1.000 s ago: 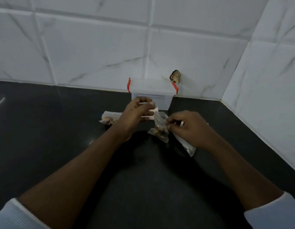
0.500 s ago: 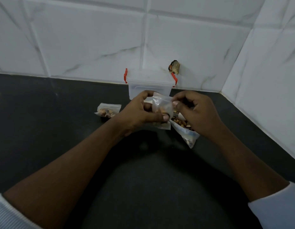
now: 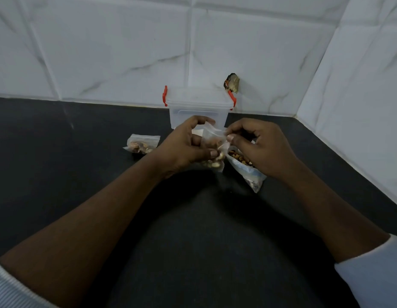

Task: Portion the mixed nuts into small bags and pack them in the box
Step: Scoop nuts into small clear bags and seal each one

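A small zip bag (image 3: 212,138) of mixed nuts is held upright just above the surface (image 3: 193,218) by the left hand (image 3: 184,145), whose fingers (image 3: 212,154) are curled round its lower half. Its mouth, running left to right, is pinched at the right end by the right hand (image 3: 259,147), probably for sealing. The lidded box (image 3: 198,107) stands just behind.

We count two small bags (image 3: 142,143) (image 3: 213,162) of nuts, one big bag (image 3: 250,174), one box (image 3: 197,107) with two red clips (image 3: 165,99) (image 3: 232,100), and two hands (image 3: 184,147) (image 3: 259,147).
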A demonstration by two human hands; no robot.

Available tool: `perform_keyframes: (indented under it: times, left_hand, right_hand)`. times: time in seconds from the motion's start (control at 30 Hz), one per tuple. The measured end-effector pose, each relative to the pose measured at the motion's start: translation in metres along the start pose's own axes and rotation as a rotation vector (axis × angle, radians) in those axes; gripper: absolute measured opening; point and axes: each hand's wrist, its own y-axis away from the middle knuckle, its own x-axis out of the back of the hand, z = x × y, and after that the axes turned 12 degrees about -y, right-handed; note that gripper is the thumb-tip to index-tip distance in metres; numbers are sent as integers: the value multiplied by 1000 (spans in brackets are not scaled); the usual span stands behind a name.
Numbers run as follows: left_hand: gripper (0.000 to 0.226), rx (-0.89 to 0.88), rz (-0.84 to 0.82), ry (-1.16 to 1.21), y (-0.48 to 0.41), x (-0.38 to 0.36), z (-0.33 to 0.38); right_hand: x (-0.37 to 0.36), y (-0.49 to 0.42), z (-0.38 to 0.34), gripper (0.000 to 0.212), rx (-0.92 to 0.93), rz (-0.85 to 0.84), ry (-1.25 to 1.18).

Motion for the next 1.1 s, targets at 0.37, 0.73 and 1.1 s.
perform_keyframes:
  times: [0.37,0.73,1.1]
  left_hand:
    - [52,52,100,264,0,6,-2]
    - [46,97,192,280,-2,5,-2]
    - [53,91,175,324,-1,5,-1]
  right_hand:
    - [7,0,-2,15,32,-58,22]
    - [3,2,-4,15,30,-72,31]
    - [2,0,-9,15,59,-3,-17]
